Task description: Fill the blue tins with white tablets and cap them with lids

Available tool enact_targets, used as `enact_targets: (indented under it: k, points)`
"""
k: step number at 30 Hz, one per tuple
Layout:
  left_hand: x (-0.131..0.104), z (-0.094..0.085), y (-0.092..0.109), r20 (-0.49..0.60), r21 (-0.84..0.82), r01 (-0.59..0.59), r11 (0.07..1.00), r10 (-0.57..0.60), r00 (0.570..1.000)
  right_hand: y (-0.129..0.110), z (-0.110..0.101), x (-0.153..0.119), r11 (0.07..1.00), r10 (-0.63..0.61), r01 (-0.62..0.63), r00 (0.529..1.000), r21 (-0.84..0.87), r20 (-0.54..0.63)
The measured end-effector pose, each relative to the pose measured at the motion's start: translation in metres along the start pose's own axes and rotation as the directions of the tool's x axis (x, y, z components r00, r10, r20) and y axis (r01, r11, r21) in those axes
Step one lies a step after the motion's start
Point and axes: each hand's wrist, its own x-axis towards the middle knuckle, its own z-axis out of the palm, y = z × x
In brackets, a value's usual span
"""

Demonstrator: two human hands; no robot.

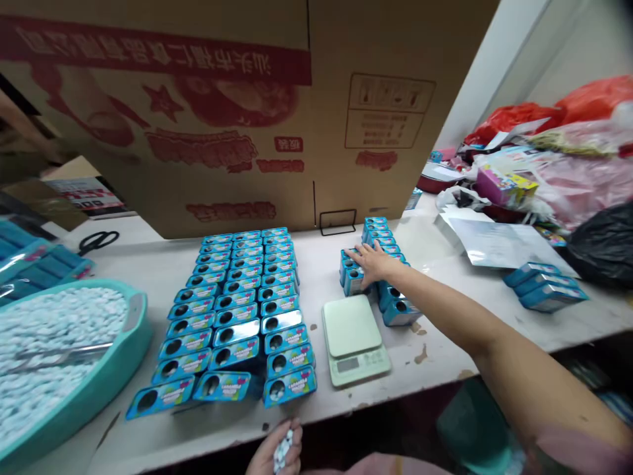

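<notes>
At the bottom edge, my left hand [277,448] is cupped round several small pale-blue candies [282,451]. My right hand [372,262] reaches over the small blue boxes [353,280] behind the scale, its fingers spread on their tops. A pale green kitchen scale [353,330] lies in front of them with nothing on its plate. Left of the scale stand three long rows of blue boxes [242,300] with round holes in their tops. Some show candies inside. The turquoise basin [141,336] at the left holds many pale candies and a metal scoop.
A large cardboard carton [326,132] closes off the back. Black scissors [99,242] lie behind the basin. At the right are more blue boxes [546,287], a silvery sheet [504,241] and heaped plastic bags [578,165]. Another person's arm [24,125] shows at far left.
</notes>
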Motion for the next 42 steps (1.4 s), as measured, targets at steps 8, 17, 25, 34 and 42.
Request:
enact_targets:
  k: [8, 17, 25, 34, 42]
  points:
    - [-0.027, -0.005, -0.017, -0.075, 0.004, -0.12, 0.993, 0.12, 0.99, 0.004, -0.004, -0.06, 0.997, -0.037, 0.053, 0.972, 0.064, -0.231]
    - [-0.032, -0.006, -0.028, -0.055, 0.004, -0.09, 0.996, 0.09, 0.994, -0.024, 0.008, -0.041, 0.991, 0.046, -0.01, 0.962, 0.133, -0.269]
    - [-0.037, -0.008, -0.027, -0.093, -0.012, -0.132, 0.991, 0.13, 0.987, -0.023, 0.007, -0.051, 0.99, -0.015, 0.053, 0.963, 0.133, -0.268]
    - [-0.033, -0.008, -0.029, -0.05, -0.009, -0.15, 0.989, 0.149, 0.988, -0.032, -0.012, -0.076, 0.994, -0.064, 0.017, 0.896, -0.11, -0.439]
    - [-0.032, 0.015, -0.035, -0.011, -0.014, -0.053, 0.998, 0.053, 0.999, -0.07, -0.024, -0.119, 0.948, -0.315, 0.269, 0.865, -0.167, -0.392]
